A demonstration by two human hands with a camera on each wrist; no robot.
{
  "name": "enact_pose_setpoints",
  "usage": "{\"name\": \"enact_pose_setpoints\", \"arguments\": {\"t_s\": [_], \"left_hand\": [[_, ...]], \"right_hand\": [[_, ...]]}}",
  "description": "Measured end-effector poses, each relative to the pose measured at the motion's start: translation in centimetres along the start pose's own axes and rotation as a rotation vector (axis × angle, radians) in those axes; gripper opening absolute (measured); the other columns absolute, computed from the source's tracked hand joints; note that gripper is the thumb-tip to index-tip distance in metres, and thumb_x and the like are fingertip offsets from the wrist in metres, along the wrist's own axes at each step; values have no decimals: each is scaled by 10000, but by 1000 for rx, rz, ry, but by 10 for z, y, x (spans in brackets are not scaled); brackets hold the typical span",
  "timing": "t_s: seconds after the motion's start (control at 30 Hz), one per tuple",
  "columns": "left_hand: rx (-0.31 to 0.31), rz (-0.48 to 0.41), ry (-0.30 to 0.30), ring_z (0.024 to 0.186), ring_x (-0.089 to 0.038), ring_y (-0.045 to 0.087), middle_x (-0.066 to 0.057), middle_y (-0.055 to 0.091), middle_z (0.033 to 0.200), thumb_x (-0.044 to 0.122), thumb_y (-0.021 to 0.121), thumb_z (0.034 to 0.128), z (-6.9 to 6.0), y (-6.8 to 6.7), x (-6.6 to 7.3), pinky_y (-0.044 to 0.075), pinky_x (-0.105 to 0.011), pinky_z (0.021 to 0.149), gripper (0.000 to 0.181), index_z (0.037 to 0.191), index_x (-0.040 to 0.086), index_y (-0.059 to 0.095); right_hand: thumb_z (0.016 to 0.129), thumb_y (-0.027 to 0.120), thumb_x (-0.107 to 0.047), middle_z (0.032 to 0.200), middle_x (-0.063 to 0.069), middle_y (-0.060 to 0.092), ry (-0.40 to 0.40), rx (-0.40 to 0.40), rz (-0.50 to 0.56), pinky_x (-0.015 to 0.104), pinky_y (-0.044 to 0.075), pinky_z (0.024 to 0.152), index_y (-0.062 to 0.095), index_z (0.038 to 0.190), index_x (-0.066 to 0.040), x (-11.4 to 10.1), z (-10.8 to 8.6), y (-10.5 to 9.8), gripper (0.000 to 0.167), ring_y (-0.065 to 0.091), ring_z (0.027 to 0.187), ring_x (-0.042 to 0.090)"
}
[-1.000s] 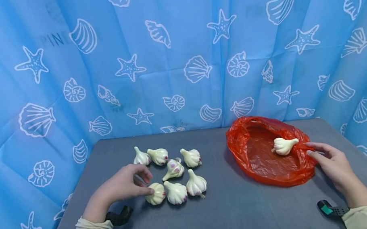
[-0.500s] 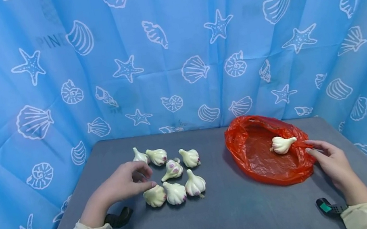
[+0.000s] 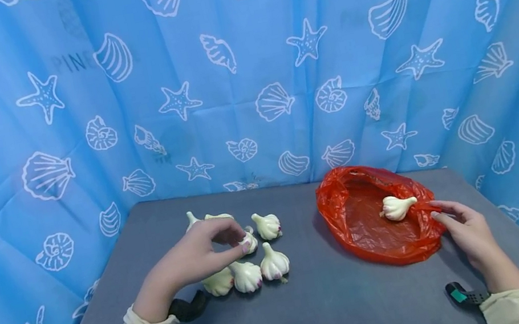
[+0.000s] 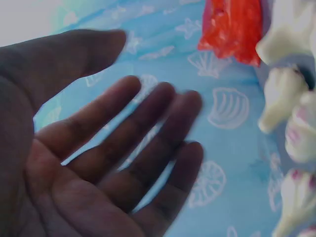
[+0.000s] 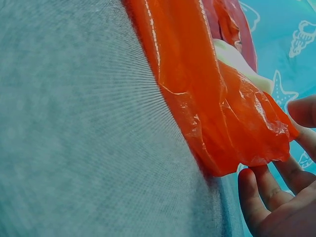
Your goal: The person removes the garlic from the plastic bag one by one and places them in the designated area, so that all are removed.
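My left hand [image 3: 198, 259] hovers over a group of garlic bulbs [image 3: 274, 262], thumb and fingers apart with nothing between them. It partly hides the bulbs at the back and front left; one bulb [image 3: 250, 241] shows just beyond the thumb tip. The left wrist view also shows the spread fingers [image 4: 182, 121] holding nothing, garlic [image 4: 284, 94] along its right side. At the right, a red plastic bag [image 3: 341, 228] lies with its mouth wide, one garlic bulb [image 3: 398, 207] inside. My right hand [image 3: 470, 232] pinches the bag's right rim between thumb and fingers.
Everything lies on a grey cloth-covered table [image 3: 317, 314]. A blue curtain [image 3: 243, 72] printed with shells and starfish stands behind it and along the sides. Black bands [image 3: 463, 297] are on both wrists.
My left hand has moved right and lifted slightly from the front left bulb towards the middle of the group. The right hand stays at the bag's rim.
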State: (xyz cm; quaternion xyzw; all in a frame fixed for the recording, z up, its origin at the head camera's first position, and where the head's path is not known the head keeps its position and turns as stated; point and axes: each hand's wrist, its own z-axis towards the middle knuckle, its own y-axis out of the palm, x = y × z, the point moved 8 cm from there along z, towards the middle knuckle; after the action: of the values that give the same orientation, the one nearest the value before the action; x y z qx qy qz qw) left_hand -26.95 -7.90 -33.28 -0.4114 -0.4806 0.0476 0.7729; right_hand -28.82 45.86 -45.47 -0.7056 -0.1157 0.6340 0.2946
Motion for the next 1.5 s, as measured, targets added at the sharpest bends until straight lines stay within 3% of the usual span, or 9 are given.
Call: {"name": "enact_pose_setpoints", "arguments": {"t_s": [0.2,0.47,0.6,0.73,0.9,1.07,1.5], "left_hand": [[62,-31,96,959,-69,693,82,728,1067,252,771,991,15,4,29,603,-343,889,134,1119,237,734],[6,-69,153,969,-51,695,125,710,1050,278,777,985,42,27,56,619,-294,813,158,1126,231,725],[-7,-82,178,977,-48,696,95,717,1086,251,769,986,55,36,67,613,-275,845,180,1156,207,728],[-4,-87,212,979,-23,690,74,727,1101,240,773,981,67,47,79,604,-255,885,183,1154,195,732],[13,-106,297,956,-51,687,44,722,1074,211,787,968,84,60,94,607,-245,893,185,1135,156,727],[17,-102,327,970,-154,689,19,713,1078,202,777,969,105,73,103,599,-214,813,201,1145,126,717],[-18,-52,332,1046,-70,657,55,698,1126,244,746,987,159,114,112,543,-129,851,230,1186,140,697]], "right_hand": [[1099,525,-470,1547,232,438,-8,-2,-3,120,543,761,491,1545,-32,-1,2,0,627,470,1020,-49],[1104,517,-460,1570,245,414,1,-6,1,113,541,756,471,1560,-34,1,0,0,626,460,1030,-43],[1102,520,-465,1551,235,428,-6,-7,1,115,542,760,479,1555,-37,2,-1,0,624,463,1026,-49],[1101,533,-453,1484,190,467,-29,-11,4,131,557,771,503,1532,-35,1,-2,-1,601,482,995,-88],[1099,542,-451,1451,157,481,-41,-9,9,138,561,776,516,1521,-39,0,-1,-1,591,491,983,-99],[1096,548,-455,1439,147,496,-43,0,6,135,557,773,518,1517,-33,0,-1,-1,597,493,977,-103],[1096,546,-455,1451,158,494,-29,2,8,138,560,777,509,1525,-30,1,-1,-3,605,497,976,-100]]}}
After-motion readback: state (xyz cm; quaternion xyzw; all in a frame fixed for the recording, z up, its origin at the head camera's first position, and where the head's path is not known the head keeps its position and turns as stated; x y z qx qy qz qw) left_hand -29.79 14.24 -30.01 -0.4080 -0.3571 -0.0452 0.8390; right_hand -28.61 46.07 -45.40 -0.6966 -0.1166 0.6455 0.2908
